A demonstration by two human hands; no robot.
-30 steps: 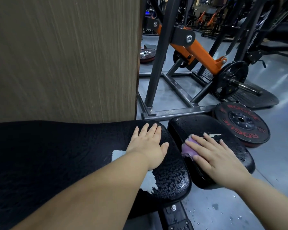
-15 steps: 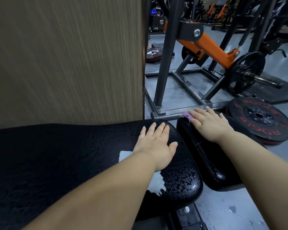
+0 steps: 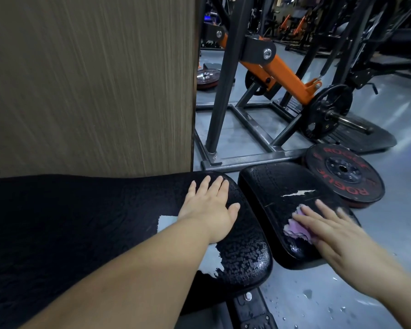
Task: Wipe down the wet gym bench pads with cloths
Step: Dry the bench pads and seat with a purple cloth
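Had left hand (image 3: 209, 210) flat, palm down, on right end of long pad (image 3: 81, 222), w/ fingers (image 3: 217, 186) straight & close together, thumb out to the right. Gripped nothing w/ it. Had right hand (image 3: 330, 233) flat on cloth (image 3: 297, 227), a bunched pinkish-purple rag, pressed onto near right part of seat pad (image 3: 271, 186). Had its fingers (image 3: 304, 220) straight & slightly spread, pointing left, w/ cloth edge sticking out past the fingertips. Couldn't tell thumb pos. on that hand, which was blurred.

Saw seat pad just right of long pad, narrow gap btwn, not touching. Noted water beads thick on long pad's right end, esp. by the near edge, & some on seat pad's near rim. Noted white torn patch (image 3: 166, 222) in long pad's cover beside left forearm, plus thin white tear (image 3: 297, 193) on seat pad, just far of cloth.

Saw wood-grain panel (image 3: 93, 79) upright behind long pad, far left. Saw steel frame (image 3: 247, 160) on floor (image 3: 294, 305) past seat pad, w/ orange lever arm (image 3: 287, 74) & black plate (image 3: 320, 108) on a bar. Saw red-lettered plate (image 3: 344, 172) flat on floor, just beside seat pad's far right corner. Spotted droplets on floor, near right.
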